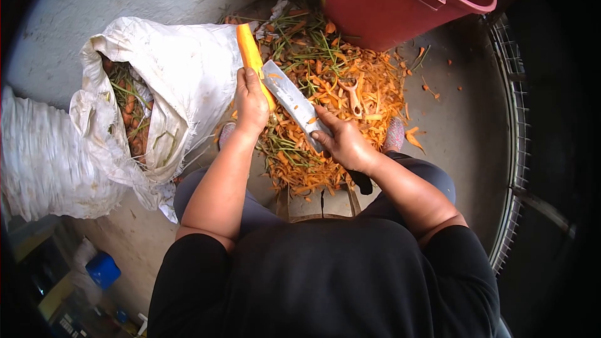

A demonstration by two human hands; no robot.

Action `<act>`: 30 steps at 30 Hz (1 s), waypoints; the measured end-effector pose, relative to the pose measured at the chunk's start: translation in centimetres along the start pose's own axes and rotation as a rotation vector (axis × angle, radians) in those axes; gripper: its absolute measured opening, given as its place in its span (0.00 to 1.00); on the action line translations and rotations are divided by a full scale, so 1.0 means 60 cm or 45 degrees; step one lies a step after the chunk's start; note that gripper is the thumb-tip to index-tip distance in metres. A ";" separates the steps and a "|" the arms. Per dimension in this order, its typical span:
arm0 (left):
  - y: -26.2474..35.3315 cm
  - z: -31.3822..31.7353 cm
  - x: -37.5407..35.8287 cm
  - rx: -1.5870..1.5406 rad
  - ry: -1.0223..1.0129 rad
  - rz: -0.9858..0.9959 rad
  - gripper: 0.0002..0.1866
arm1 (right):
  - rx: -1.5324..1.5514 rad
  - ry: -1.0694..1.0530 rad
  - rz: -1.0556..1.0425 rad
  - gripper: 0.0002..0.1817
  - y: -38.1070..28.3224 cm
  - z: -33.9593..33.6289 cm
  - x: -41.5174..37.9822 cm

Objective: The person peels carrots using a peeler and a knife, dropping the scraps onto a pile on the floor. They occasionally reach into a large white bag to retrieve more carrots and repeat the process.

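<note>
Wrapped in my left hand point(252, 103) is a peeled, bright orange carrot point(249, 49), its long end pointing away from me. My right hand point(345, 141) grips a broad-bladed knife point(291, 99) near the base of the blade, and the black handle shows below the palm. The blade slants up to the left, its tip beside the carrot and my left fingers. Small orange bits stick to the metal. Beneath both hands spreads a heap of carrot peelings point(382, 81) mixed with green stems. A peeler point(355, 99) lies on that heap.
To the left, an open white woven sack point(206, 56) holds carrots point(130, 107) and stems. Another white sack point(53, 156) lies beside it. A large red bucket point(382, 6) stands behind the peelings. Wire mesh point(516, 125) curves along the right side.
</note>
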State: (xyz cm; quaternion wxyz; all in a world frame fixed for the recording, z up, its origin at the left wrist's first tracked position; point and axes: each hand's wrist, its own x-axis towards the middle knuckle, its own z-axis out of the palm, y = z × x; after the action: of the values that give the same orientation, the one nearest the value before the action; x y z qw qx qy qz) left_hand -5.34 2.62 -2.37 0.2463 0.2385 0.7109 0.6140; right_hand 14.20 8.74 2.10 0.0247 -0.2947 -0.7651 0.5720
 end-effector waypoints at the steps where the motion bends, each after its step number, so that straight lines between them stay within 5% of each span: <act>1: 0.001 0.004 0.000 -0.009 0.030 0.016 0.20 | 0.127 -0.016 0.019 0.29 0.004 0.005 0.002; 6: -0.003 0.007 0.000 0.045 0.043 0.133 0.19 | 0.704 -0.262 0.401 0.27 -0.033 -0.009 -0.003; 9: 0.002 0.005 -0.001 0.139 0.048 0.082 0.19 | 1.397 -0.449 0.538 0.21 -0.014 -0.015 -0.002; 12: -0.002 -0.003 0.003 -0.491 -0.231 -0.219 0.21 | 1.721 -0.512 0.609 0.18 -0.010 -0.022 0.000; 14: -0.013 0.019 0.008 -0.509 -0.040 -0.104 0.23 | 1.710 -0.430 0.611 0.19 -0.004 -0.027 0.005; 19: 0.030 -0.004 0.001 -0.593 -0.214 -0.551 0.27 | -0.023 0.065 0.187 0.24 0.003 -0.038 0.012; 30: 0.043 -0.019 0.010 -0.484 -0.255 -0.579 0.27 | -0.523 0.050 0.067 0.25 -0.043 -0.058 -0.005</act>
State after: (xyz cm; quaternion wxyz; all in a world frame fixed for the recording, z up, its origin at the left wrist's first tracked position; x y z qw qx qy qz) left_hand -6.44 2.51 0.26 0.4863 0.0825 0.5908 0.6385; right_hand 14.67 11.12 5.69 -0.0360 -0.3244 -0.8571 0.3986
